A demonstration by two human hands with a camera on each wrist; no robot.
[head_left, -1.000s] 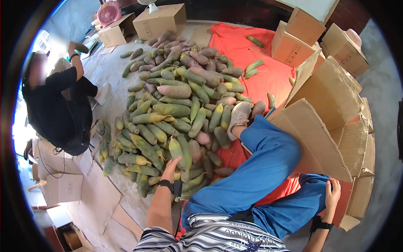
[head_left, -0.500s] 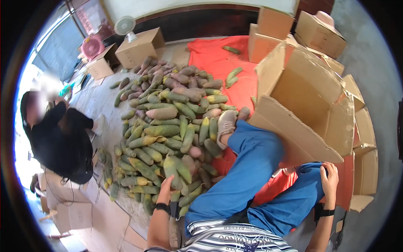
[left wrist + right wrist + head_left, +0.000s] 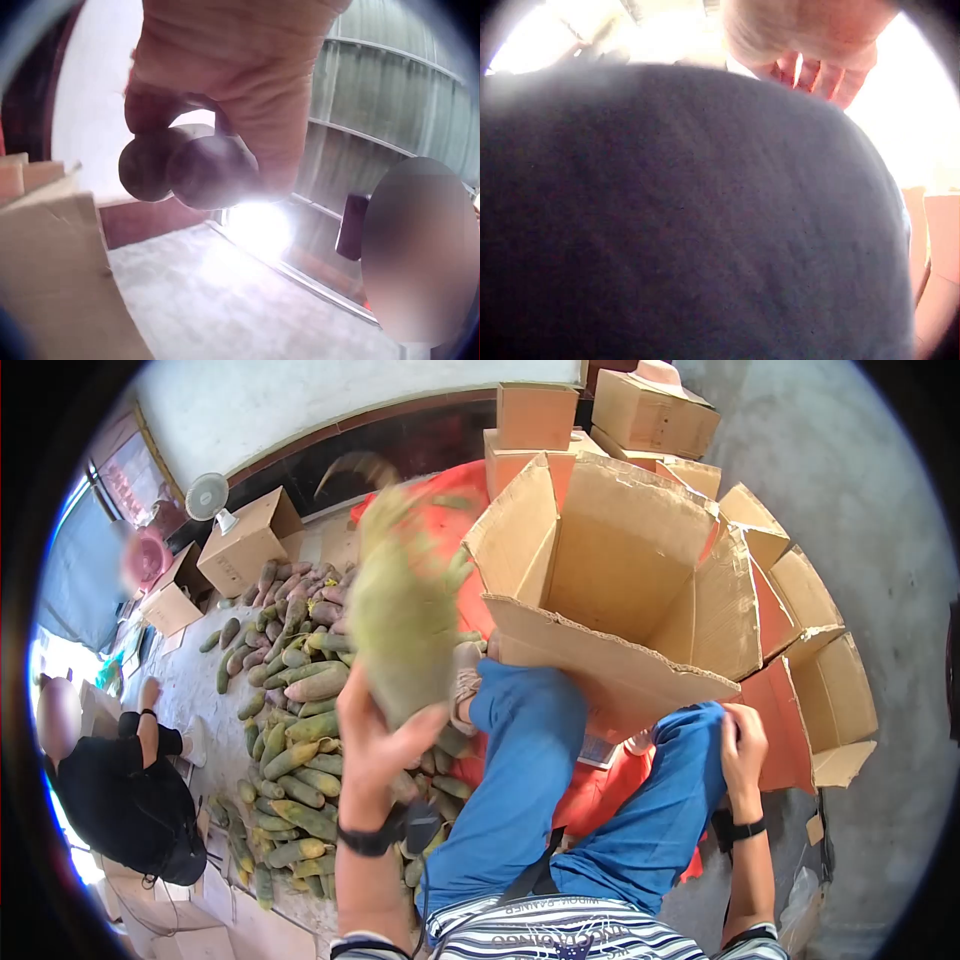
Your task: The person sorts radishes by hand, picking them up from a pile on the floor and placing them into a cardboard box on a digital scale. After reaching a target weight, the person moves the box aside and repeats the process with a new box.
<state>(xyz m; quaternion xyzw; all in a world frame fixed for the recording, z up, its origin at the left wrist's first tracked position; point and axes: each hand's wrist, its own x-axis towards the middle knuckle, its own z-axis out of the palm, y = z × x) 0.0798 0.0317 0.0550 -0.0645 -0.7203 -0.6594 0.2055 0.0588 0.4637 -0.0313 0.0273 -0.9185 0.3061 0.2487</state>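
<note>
Aloft, left hand (image 3: 382,748) around two vegetables (image 3: 402,622).

Blue trousers (image 3: 630,850), navy-&-white striped shirt (image 3: 570,932), red cloth (image 3: 600,790), brn boxes (image 3: 640,550) w/ tan edges.

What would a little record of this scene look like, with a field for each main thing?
Left hand: raised, gripping long vegetables
Held vegetables: green, blurred from above; two rounded ends show at the left wrist
Right hand: resting by the right knee
Main box: cardboard, flaps open, beyond the knees
Pile: many vegetables, green, yellowish and some pinkish
Red sheet: partly under the legs
Second person: at left, dark clothing
</note>
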